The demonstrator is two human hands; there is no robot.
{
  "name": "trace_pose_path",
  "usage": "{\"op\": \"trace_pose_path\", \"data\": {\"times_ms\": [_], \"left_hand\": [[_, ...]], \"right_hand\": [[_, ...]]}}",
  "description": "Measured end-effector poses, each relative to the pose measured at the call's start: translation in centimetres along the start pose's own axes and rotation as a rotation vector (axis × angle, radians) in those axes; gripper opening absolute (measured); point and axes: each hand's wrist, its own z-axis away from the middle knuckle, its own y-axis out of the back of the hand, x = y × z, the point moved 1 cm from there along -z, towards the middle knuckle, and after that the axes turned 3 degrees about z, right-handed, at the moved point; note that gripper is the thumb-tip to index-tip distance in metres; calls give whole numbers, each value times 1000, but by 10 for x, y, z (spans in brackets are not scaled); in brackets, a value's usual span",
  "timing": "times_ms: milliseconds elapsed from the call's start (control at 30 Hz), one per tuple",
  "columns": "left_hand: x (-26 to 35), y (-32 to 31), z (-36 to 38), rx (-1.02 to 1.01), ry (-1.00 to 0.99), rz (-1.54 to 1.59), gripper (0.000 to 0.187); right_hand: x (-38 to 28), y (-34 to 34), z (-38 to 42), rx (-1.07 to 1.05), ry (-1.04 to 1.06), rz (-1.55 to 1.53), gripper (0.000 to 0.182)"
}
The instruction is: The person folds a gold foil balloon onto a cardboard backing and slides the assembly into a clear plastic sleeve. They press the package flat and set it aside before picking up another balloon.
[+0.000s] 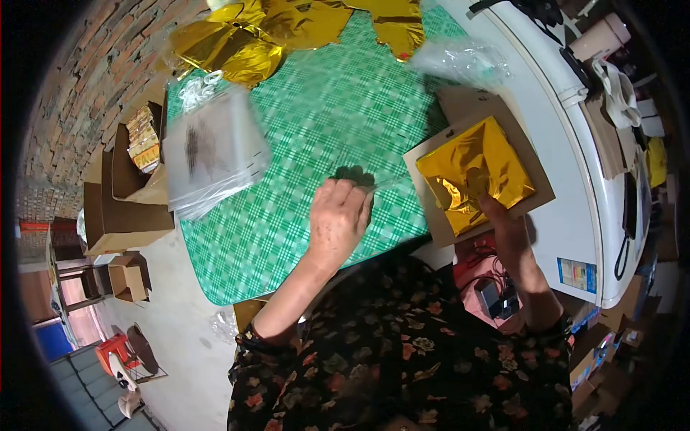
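My left hand (339,219) is over the green checked tablecloth (316,136), its fingers curled down and together. A thin, see-through strip (390,184) seems to run from its fingertips toward the right; what exactly they pinch is hidden. On the right, my right hand (509,233) grips a folded gold foil piece (478,169) at its lower edge, with the thumb on top and the other fingers mostly out of sight. Under the foil is a square brown cardboard sheet (544,188), tilted over the table's right edge.
Crumpled gold foil (244,47) lies at the table's far end, near a clear plastic bag (463,61). A stack of clear plastic sleeves (212,154) lies at left beside white string (199,90). Cardboard boxes (133,215) stand left; a white appliance (557,151) borders the right.
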Motion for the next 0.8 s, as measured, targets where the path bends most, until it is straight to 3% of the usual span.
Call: {"op": "trace_pose_path", "data": {"times_ms": [133, 333, 433, 800], "left_hand": [[4, 1, 9, -2, -17, 13, 13], [20, 5, 18, -8, 44, 38, 20], [30, 5, 21, -12, 81, 39, 22], [28, 4, 24, -41, 93, 56, 22]], "right_hand": [[-5, -2, 1, 59, 28, -40, 42], [-11, 10, 3, 16, -144, 70, 49], [-3, 12, 2, 25, -78, 91, 41], [-7, -11, -8, 18, -111, 43, 38]]}}
